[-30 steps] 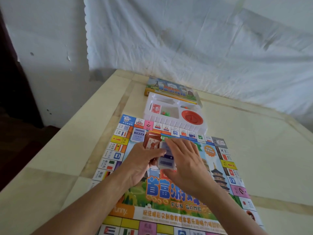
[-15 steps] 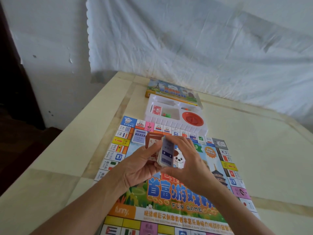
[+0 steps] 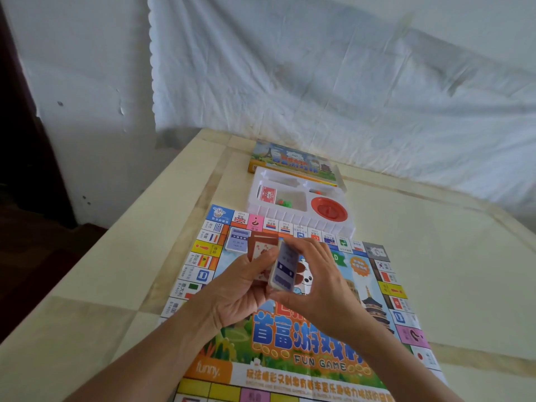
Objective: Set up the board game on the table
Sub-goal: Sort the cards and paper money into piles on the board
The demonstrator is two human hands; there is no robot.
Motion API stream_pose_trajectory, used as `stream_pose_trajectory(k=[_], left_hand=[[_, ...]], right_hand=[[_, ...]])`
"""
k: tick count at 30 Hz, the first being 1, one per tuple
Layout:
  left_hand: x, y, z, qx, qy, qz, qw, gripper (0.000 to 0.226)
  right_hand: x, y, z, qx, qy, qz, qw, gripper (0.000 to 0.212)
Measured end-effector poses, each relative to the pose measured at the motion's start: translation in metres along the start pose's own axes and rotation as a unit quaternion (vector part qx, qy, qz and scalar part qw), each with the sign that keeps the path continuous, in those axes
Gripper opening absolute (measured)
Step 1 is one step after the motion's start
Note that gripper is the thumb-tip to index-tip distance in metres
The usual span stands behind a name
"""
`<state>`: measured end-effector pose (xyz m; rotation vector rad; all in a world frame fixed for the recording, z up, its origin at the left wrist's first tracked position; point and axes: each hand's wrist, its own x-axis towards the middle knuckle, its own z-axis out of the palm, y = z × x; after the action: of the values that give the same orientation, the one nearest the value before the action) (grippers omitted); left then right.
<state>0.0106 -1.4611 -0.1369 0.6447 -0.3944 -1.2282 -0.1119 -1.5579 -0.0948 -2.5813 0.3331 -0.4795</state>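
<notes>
Game board [image 3: 290, 329]: flat on the worktop [image 3: 116, 271], running from the near edge toward the far edge, closer to the left edge. Centre print reads "FUN GAME"; an orange panel reads "funny."; large blue Chinese characters above; border squares carry flags and small figures too fine to read.

Single blue card [image 3: 237, 239]: face up on the board's far-left inner corner.

Left hand [image 3: 240, 294]: raised over the board, palm turned inward, fingers clamped on a few red-brown cards [image 3: 261, 250].

Right hand [image 3: 319, 285]: just beside the left, thumb below and fingers above pinching a stack of blue-faced cards [image 3: 285, 268], tilted on edge.

White tray [image 3: 290, 220]: touching the board's far edge. Compartments hold a red card pack [image 3: 268, 194], green pieces [image 3: 284, 202] and a red disc [image 3: 328, 210].

Box lid [image 3: 290, 158]: beyond the tray, near the worktop's far edge; lettering blurred.

White sheet [image 3: 348, 82]: hung behind the far edge.
</notes>
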Motion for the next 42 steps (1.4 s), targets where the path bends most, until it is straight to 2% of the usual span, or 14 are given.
stream_pose_trajectory(k=[3,8,10,14,17,20,22,24,30,42], left_hand=[[-0.002,0.002,0.001,0.026,-0.009,-0.002,1.0,0.07],[-0.002,0.003,0.0,0.035,0.014,0.004,0.999,0.078],[-0.002,0.003,-0.001,0.04,0.011,0.003,0.999,0.079],[-0.005,0.006,0.001,0.048,0.025,-0.008,0.999,0.061],[-0.003,0.014,0.006,0.076,0.132,0.028,0.988,0.041],[0.001,0.029,0.001,0.052,0.267,0.153,0.95,0.011],[0.001,0.039,-0.008,0.01,0.341,0.219,0.914,0.014],[0.003,0.044,-0.017,-0.032,0.383,0.239,0.892,0.021],[0.009,0.044,-0.032,-0.099,0.388,0.206,0.893,0.018],[0.013,0.045,-0.034,-0.155,0.374,0.181,0.896,0.015]], right_hand=[[-0.001,0.0,0.0,-0.001,0.011,0.003,1.0,0.067],[0.0,-0.001,-0.006,-0.028,-0.034,0.006,0.999,0.08],[0.003,-0.001,-0.01,-0.043,-0.041,-0.002,0.998,0.078],[0.01,-0.002,-0.012,-0.073,-0.058,-0.014,0.996,0.067],[0.026,0.001,-0.017,-0.079,-0.052,0.003,0.995,0.067],[0.057,0.006,-0.018,-0.098,-0.056,0.015,0.993,0.07],[0.081,0.008,-0.011,-0.125,-0.084,0.008,0.989,0.071],[0.102,0.009,0.001,-0.147,-0.117,0.004,0.982,0.073],[0.142,0.014,0.041,-0.227,-0.208,0.006,0.952,0.074],[0.153,0.023,0.061,-0.225,-0.255,0.029,0.94,0.074]])
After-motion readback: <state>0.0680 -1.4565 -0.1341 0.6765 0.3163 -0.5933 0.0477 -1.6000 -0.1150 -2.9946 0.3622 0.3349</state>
